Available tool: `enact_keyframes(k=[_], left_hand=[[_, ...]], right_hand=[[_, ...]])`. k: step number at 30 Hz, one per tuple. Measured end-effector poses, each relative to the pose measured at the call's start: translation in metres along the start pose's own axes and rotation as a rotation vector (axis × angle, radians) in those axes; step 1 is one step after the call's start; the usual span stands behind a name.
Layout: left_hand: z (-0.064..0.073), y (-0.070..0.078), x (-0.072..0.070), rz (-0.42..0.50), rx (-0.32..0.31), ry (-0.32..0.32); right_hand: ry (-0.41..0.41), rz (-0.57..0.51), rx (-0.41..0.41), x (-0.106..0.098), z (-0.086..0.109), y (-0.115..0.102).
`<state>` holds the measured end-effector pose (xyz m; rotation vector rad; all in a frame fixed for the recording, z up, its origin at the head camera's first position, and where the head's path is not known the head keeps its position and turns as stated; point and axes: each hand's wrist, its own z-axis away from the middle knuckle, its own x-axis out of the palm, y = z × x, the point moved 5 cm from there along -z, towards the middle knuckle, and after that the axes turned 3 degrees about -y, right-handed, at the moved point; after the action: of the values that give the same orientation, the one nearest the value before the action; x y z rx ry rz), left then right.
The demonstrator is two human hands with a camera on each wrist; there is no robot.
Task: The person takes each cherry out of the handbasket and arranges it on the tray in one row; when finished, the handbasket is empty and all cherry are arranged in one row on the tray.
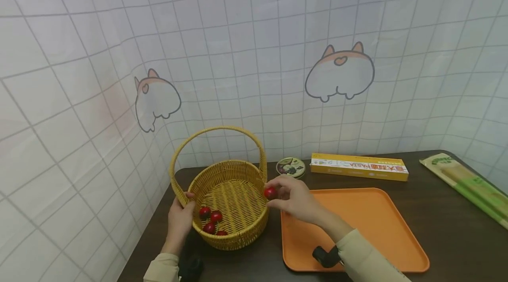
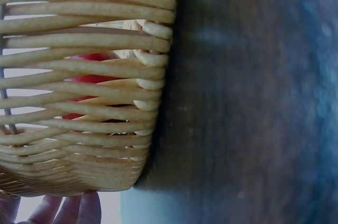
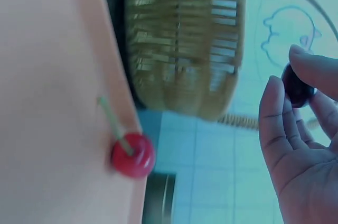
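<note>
A round yellow wicker basket [image 1: 238, 240] with a tall arched handle stands on the table, with several red cherries [image 1: 216, 216] at its near left inside. My left hand [image 1: 180, 220] grips the basket's left rim by the foot of the handle; in the left wrist view its fingers [image 2: 90, 208] lie against the woven side. Between thumb and fingers, my right hand [image 1: 297, 200] pinches a single cherry [image 1: 270, 193] close to the basket's right rim. Another cherry [image 3: 133, 155], with a green stem, lies on the orange tray [image 1: 357, 211], hidden from the head view by my right hand and forearm.
Behind the tray are a round tin [image 1: 291, 167] and a long yellow pasta box [image 1: 359, 167]. A green and clear packet [image 1: 468, 185] lies at the table's right edge. A gridded curtain [image 1: 246, 75] hangs behind and to the left of the dark table [image 1: 444, 220].
</note>
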<state>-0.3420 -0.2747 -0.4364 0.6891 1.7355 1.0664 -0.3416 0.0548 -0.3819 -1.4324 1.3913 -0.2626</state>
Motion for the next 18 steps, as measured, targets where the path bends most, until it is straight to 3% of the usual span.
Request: enact_keyframes(k=[10,18], left_hand=[[0.0,0.0,0.0,0.0,0.002,0.001],[0.002,0.001,0.0,-0.005,0.006,-0.001]], right_hand=[[0.041,0.128,0.049,-0.034,0.021,0.035],[0.05,0.17,0.172,-0.05,0.034,0.066]])
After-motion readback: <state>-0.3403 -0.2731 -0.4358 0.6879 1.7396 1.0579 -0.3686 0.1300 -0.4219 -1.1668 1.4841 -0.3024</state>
